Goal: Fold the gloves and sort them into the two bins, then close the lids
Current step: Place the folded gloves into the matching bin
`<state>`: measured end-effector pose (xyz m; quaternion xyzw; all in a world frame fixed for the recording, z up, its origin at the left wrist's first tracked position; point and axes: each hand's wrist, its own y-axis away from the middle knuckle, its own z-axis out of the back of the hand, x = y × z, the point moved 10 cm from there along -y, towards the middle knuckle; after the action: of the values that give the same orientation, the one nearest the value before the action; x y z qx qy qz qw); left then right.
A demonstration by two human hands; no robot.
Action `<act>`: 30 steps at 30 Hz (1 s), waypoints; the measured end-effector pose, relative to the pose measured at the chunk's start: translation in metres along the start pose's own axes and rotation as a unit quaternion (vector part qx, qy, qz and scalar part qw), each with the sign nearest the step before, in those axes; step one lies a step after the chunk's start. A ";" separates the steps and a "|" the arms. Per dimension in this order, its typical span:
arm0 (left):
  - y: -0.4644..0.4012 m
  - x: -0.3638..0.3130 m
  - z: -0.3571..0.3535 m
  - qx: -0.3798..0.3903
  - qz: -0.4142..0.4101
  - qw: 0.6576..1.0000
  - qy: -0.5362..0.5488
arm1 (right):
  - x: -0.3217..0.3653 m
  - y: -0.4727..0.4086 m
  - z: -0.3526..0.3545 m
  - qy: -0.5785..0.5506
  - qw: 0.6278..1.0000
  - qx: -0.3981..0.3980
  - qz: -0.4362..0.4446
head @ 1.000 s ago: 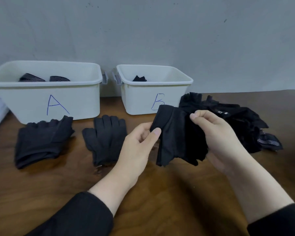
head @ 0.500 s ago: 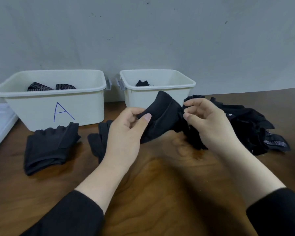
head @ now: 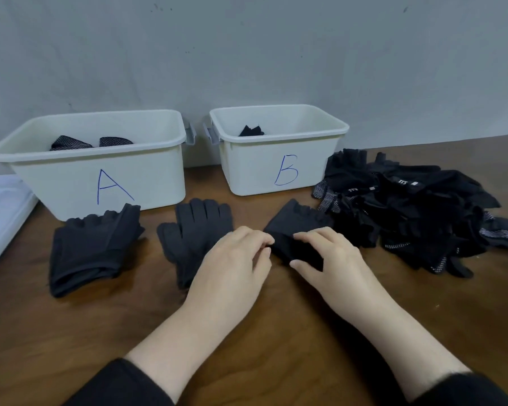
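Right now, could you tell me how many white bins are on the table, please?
2. Bin A stands at the left and bin B to its right, side by side along the wall, both open. The frame shows no others.

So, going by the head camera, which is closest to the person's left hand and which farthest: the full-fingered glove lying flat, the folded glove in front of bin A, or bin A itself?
From the left hand:
1. Full-fingered glove, right beside the hand on its left, partly under it.
2. Folded glove, farther left, in front of bin A.
3. Bin A, back left, by the wall.
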<state>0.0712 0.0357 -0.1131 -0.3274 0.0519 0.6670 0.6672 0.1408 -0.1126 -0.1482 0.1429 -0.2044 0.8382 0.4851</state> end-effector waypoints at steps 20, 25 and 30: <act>0.001 0.016 -0.011 0.030 -0.055 0.994 -0.086 | 0.032 0.002 -0.022 0.045 0.991 -0.049 0.112; 0.002 0.022 -0.011 0.031 -0.037 0.995 -0.085 | 0.037 0.006 -0.023 0.051 0.990 -0.046 0.122; 0.002 0.022 -0.018 0.054 -0.038 0.994 -0.086 | 0.037 0.007 -0.021 0.053 0.991 -0.053 0.115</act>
<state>0.0780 0.0455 -0.1386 -0.2341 0.0180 0.6631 0.7108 0.1153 -0.0772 -0.1520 0.0477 -0.2377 0.8828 0.4024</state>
